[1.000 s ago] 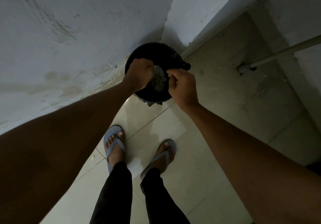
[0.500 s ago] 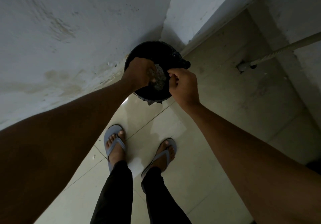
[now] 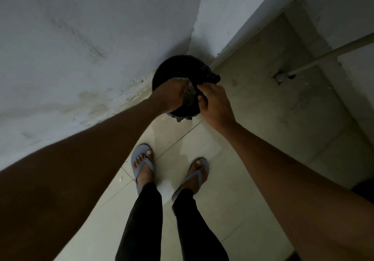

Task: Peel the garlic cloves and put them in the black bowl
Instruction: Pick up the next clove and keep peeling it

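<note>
- We are holding a black bowl point(image 3: 172, 68) out in front of us, at arm's length above the floor, close to the white wall point(image 3: 81, 38) on the left.
- Inside the bowl lies a pale, grey-green heap point(image 3: 190, 96) that looks like papery garlic skins; it is too dim to pick out any single clove.
- Our left hand point(image 3: 172, 94) reaches into the bowl from the near left rim, fingers curled down into the heap; we cannot tell whether it grips anything.
- Our right hand point(image 3: 216, 102) is clamped round the bowl's right rim, thumb inside and fingers curled under the edge.
- A dark, crumpled lump point(image 3: 210, 74) sits on the far right rim, just beyond the right hand; what it is we cannot tell.
- Something dark hangs from the near underside of the bowl; it is unclear.
- To do this step well, we judge the right hand should keep the bowl level and steady while the left sifts gently, so that loose skins do not spill over the rim.
- Below us are pale floor tiles point(image 3: 232, 159), our two feet in grey flip-flops point(image 3: 142, 165), and black trousers.
- At far right a ribbed hose point(image 3: 315, 58) runs to a fitting in the floor.
- No brand, label or writing can be read anywhere.
</note>
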